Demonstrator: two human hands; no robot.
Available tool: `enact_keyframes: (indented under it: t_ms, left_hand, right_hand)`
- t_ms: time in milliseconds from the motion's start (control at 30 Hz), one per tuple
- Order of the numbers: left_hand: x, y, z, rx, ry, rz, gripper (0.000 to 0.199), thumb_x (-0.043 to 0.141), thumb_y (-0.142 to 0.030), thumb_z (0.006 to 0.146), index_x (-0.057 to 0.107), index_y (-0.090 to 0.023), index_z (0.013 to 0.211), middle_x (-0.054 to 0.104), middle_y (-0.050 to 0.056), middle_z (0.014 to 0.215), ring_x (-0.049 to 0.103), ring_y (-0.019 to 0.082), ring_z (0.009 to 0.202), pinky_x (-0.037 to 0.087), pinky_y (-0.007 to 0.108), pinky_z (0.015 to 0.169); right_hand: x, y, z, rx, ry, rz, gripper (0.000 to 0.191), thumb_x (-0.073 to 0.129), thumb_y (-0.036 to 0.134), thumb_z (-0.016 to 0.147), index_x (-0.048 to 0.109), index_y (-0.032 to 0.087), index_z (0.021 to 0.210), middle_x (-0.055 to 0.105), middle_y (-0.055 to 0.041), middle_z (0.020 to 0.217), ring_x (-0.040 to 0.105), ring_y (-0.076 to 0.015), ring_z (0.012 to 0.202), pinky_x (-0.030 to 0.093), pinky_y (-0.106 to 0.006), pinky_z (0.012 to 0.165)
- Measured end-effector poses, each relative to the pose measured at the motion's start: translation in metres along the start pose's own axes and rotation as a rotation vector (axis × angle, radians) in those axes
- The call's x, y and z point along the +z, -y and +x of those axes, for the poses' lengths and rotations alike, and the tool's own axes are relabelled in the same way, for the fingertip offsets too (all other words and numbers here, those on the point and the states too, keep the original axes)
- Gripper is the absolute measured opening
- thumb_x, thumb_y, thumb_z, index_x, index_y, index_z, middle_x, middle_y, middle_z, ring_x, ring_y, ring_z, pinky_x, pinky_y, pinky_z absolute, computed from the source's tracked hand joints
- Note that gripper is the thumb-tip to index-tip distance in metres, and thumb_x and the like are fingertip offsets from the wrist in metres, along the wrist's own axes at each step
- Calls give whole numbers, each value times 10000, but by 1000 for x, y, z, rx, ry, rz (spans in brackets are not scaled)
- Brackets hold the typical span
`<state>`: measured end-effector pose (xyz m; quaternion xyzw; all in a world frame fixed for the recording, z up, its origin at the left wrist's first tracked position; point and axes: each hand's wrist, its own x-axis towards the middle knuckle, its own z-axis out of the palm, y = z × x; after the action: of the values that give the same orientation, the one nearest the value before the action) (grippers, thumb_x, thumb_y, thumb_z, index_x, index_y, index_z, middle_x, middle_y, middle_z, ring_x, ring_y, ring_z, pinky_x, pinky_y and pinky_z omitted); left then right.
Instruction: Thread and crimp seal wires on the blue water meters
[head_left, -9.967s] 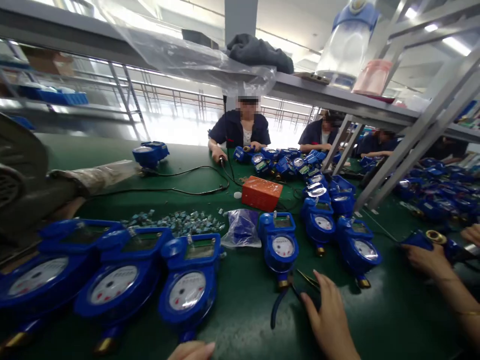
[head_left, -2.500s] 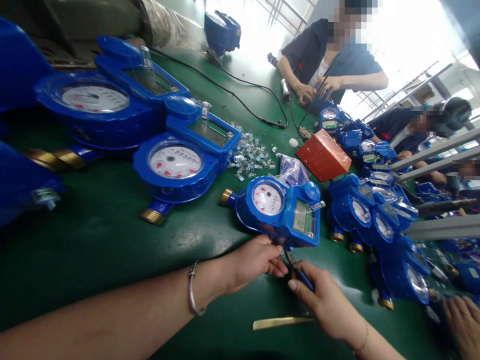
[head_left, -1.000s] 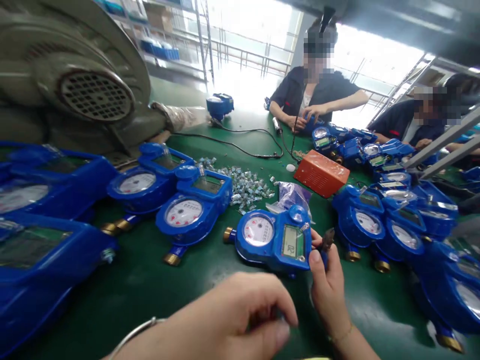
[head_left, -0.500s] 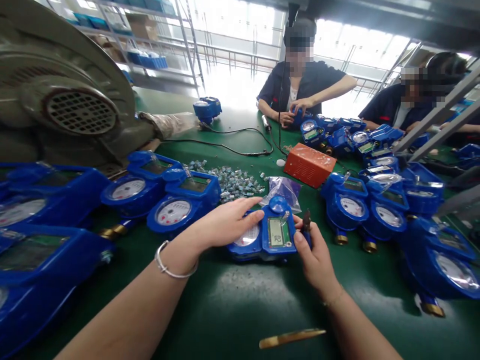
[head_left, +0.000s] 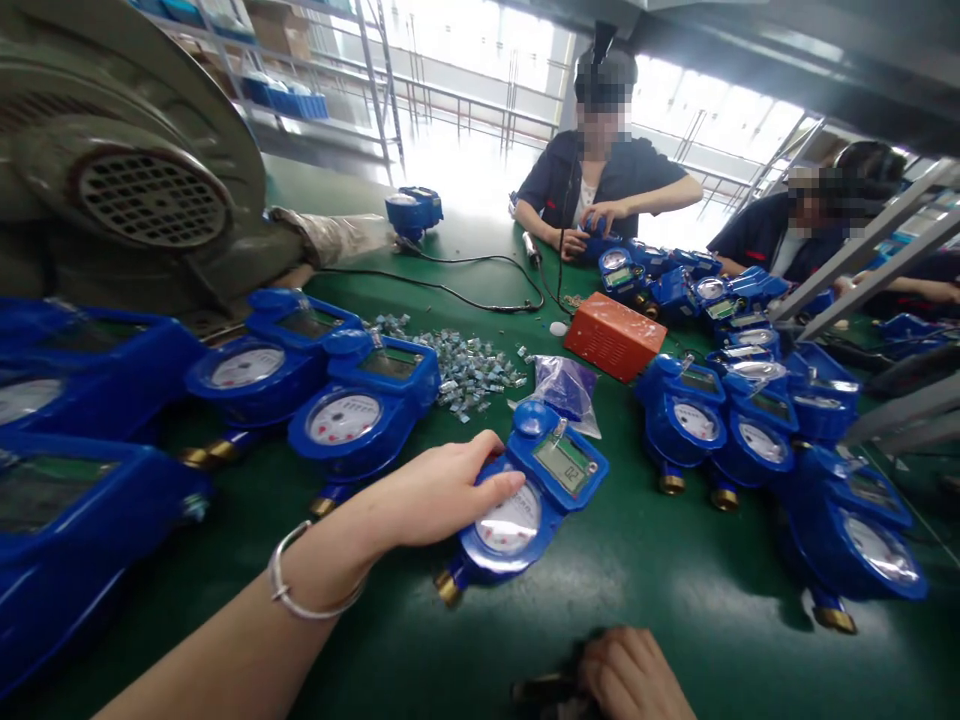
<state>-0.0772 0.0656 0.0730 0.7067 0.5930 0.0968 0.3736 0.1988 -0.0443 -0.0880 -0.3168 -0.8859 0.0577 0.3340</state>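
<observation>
The blue water meter [head_left: 541, 522] lies dial-up on the green tabletop [head_left: 675, 550], just in front of the plastic bag [head_left: 570, 390]. The left hand [head_left: 439, 492] grips its side, thumb over the dial; a firm hold on the casing, clear of the display [head_left: 562, 462], should steady it best. The right hand [head_left: 634, 675] is curled by a dark, blurred object [head_left: 551, 690]; whether its fingers hold it, one cannot tell. Half a second earlier that hand held pliers beside the meter, which has since swung round.
</observation>
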Motion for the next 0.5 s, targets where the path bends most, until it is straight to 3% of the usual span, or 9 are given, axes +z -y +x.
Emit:
enact_keyframes:
  t_ms: [133, 267, 367, 500]
  left_hand:
    - [46, -4, -20, -107, -71, -517, 470, 558, -579, 794, 429, -186, 1017, 600, 109, 1053, 600, 286, 943, 503, 316, 679]
    - [95, -18, -37, -323, -142, -1002, 584, 582, -559, 776, 228, -225, 1099, 479, 147, 1145, 619, 295, 872, 521, 288, 457]
    - [115, -34, -42, -385, -253, -1222, 605, 649, -487, 745, 217, -249, 1095, 374, 143, 1224, 604, 298, 918, 563, 322, 497]
    - [130, -51, -43, -453, -302, -1409, 609, 688, -445, 724, 230, -270, 1084, 269, 122, 1285, 585, 286, 948, 586, 378, 580]
  right_hand:
    - [-19, -31, -32, 152, 178, -84, 259, 305, 278, 940, 547, 189, 957, 638, -60, 835, 568, -199, 725, 405, -319, 637]
    - [-47, -66, -42, 433, 75, -237, 181, 501, 300, 874, 547, 197, 1015, 654, -53, 887, 611, -196, 789, 460, -301, 706]
    - [-48, -73, -21, 659, 34, -241, 266, 485, 367, 879, 554, 176, 1051, 647, -87, 951, 603, -234, 869, 463, -356, 773]
    - [-44, -61, 21, 700, -55, -200, 342, 487, 423, 860, 560, 149, 1051, 605, -141, 1072, 538, -286, 1024, 386, -456, 910]
